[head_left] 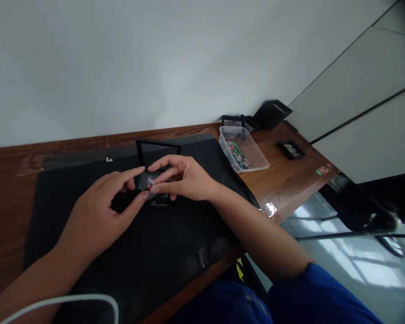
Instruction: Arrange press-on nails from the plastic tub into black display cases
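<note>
Both my hands meet over a small open black box (157, 155) on a black mat (87, 252). The box lid stands upright behind my fingers. My left hand (101, 211) pinches thumb and forefinger at the box's left side. My right hand (182, 177) has its fingers curled over the box base, pressing a small pale item (150, 181) inside. What the item is I cannot make out.
A clear plastic tub (243, 149) of small colourful pieces stands on the wooden table (290, 180) to the right. Several small black boxes (290, 149) lie near the back right corner. A white cable (70, 300) curves at the lower left. The table edge drops off to the right.
</note>
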Motion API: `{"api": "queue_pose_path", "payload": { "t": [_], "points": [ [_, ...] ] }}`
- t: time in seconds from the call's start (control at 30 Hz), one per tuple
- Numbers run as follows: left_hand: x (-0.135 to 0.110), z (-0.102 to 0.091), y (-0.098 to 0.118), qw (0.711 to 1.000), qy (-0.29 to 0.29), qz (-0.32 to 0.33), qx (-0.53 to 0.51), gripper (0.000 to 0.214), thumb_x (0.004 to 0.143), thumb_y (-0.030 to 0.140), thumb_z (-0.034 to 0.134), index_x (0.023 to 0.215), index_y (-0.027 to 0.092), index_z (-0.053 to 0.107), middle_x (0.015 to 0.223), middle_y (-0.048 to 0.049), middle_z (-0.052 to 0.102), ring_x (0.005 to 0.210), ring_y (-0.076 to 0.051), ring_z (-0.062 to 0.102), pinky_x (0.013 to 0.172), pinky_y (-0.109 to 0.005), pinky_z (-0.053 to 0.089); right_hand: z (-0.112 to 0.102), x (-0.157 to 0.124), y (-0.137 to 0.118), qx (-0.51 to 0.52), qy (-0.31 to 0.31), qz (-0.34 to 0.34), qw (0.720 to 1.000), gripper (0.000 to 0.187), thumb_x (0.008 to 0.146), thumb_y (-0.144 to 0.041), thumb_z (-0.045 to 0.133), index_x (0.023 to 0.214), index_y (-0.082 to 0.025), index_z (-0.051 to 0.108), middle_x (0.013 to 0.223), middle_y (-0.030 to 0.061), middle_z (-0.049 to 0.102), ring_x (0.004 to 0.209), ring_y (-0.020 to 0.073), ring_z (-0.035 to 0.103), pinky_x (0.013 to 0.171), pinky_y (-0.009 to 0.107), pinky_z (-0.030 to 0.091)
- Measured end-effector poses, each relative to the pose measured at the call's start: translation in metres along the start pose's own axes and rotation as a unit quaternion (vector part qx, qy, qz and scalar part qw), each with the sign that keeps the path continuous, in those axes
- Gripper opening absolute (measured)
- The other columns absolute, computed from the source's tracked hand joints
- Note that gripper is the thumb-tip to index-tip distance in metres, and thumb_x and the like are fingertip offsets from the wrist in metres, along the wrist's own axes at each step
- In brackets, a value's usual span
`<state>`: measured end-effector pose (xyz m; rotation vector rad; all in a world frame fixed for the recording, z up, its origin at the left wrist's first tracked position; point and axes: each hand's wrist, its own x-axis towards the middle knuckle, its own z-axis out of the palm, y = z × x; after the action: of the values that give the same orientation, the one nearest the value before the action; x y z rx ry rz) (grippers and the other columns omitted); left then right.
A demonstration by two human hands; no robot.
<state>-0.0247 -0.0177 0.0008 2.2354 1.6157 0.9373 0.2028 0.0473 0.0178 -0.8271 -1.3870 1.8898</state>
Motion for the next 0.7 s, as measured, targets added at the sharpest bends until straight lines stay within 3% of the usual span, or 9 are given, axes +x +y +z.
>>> {"api": "queue_pose_path", "payload": {
  "t": [0.1,0.27,0.4,0.57,0.7],
  "points": [
    [-0.0011,-0.0027,0.0053,0.996,0.045,0.075,0.003,0.030,0.109,0.041,0.060,0.134,0.031,0.071,0.113,-0.0026,0.080,0.106,-0.024,0.077,0.103,-0.044,0.061,0.0017,-0.0016,0.0003,0.013,-0.018,0.008,1.000,0.044,0.064,-0.018,0.103,0.099,-0.017,0.076,0.085,-0.0011,0.083,0.071,0.0127,0.076,0.051,0.017,0.059],
    [0.0005,-0.0027,0.0043,0.979,0.098,0.180,-0.016,0.026,0.106,0.024,0.071,0.130,0.034,0.073,0.115,-0.0016,0.082,0.102,-0.024,0.079,0.096,-0.044,0.065,0.0050,-0.0029,0.0004,0.041,-0.035,0.023,0.998,0.045,0.056,-0.026,0.109,0.087,-0.015,0.078,0.080,-0.0011,0.082,0.067,0.0109,0.074,0.052,0.017,0.060],
    [0.0015,-0.0028,0.0067,0.974,0.106,0.199,-0.025,0.031,0.103,0.019,0.075,0.131,0.032,0.073,0.113,-0.0016,0.079,0.098,-0.022,0.078,0.093,-0.041,0.065,0.0068,-0.0033,-0.0004,0.041,-0.044,0.029,0.998,0.044,0.056,-0.029,0.109,0.084,-0.015,0.078,0.075,-0.0024,0.081,0.058,0.0083,0.070,0.048,0.015,0.055],
    [-0.0001,-0.0031,0.0098,0.973,0.114,0.197,-0.033,0.045,0.102,0.016,0.076,0.141,0.038,0.072,0.119,-0.0001,0.080,0.102,-0.022,0.079,0.095,-0.039,0.066,0.0057,-0.0031,-0.0022,0.044,-0.063,0.014,0.997,0.034,0.064,-0.027,0.106,0.084,-0.015,0.082,0.076,-0.0021,0.082,0.062,0.0062,0.071,0.062,0.016,0.057],
    [-0.0003,-0.0027,0.0085,0.974,0.119,0.188,-0.035,0.045,0.102,0.013,0.075,0.140,0.037,0.072,0.121,-0.0007,0.079,0.106,-0.021,0.079,0.098,-0.038,0.065,0.0059,-0.0029,-0.0051,0.059,-0.074,0.014,0.995,0.030,0.065,-0.022,0.105,0.082,-0.014,0.081,0.071,-0.0052,0.078,0.053,0.0018,0.059,0.051,0.014,0.045]
  ]
}}
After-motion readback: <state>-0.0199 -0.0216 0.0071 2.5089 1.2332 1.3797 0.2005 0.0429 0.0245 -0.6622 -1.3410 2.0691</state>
